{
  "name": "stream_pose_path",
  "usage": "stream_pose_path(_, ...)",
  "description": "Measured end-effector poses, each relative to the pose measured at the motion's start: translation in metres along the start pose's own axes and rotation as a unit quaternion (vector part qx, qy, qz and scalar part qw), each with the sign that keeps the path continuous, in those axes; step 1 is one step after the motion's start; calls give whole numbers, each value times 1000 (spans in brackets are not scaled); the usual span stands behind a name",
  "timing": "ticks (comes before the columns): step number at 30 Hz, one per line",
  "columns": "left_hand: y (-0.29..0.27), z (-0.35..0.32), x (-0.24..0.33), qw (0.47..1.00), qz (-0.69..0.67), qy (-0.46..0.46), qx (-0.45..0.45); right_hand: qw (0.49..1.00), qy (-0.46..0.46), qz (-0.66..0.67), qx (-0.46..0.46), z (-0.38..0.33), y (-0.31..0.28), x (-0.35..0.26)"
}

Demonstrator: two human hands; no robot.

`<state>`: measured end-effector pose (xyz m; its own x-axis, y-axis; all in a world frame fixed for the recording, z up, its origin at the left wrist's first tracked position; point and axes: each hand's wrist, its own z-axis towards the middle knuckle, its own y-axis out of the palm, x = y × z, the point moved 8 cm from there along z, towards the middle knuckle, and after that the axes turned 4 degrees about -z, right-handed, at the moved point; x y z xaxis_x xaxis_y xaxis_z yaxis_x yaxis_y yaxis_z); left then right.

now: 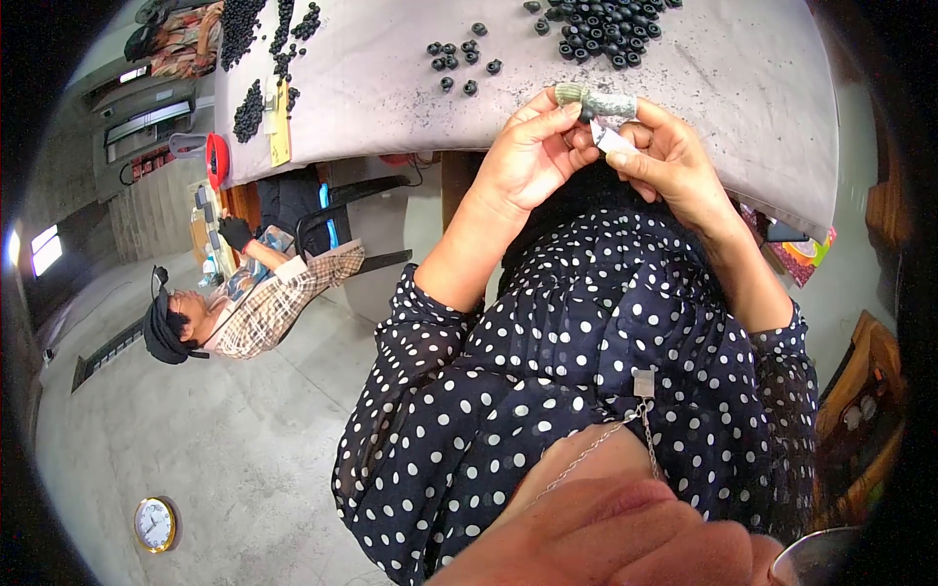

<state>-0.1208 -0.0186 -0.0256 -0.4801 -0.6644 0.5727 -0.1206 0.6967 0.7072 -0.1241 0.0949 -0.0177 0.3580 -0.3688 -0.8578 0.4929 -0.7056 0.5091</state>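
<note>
Roll (596, 100), grey-green, small, held over worktop (743, 88) edge. Left hand (532, 156) pinches one end; right hand (664, 156) pinches white tag (611, 140) below. Likely light, soft; grip ends. Black rings (606, 29) beyond.

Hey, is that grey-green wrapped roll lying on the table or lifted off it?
Lifted. Both hands, left hand and right hand, hold the roll by the fingertips at the table's near edge.
</note>
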Motion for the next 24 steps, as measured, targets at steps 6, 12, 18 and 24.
stream_pose_path(6,-3,0,-3,1000,6,-7,12,1000,11,0,-16,3,-3,11)
stream_pose_path(12,-2,-1,-2,1000,-5,-16,4,999,33,35,-23,3,-3,14)
stream_pose_path(18,3,-3,-4,999,-21,-38,-11,997,29,54,-41,3,-4,16)
stream_pose_path(24,-1,-4,-4,1000,-6,-23,11,997,26,64,-37,3,-4,15)
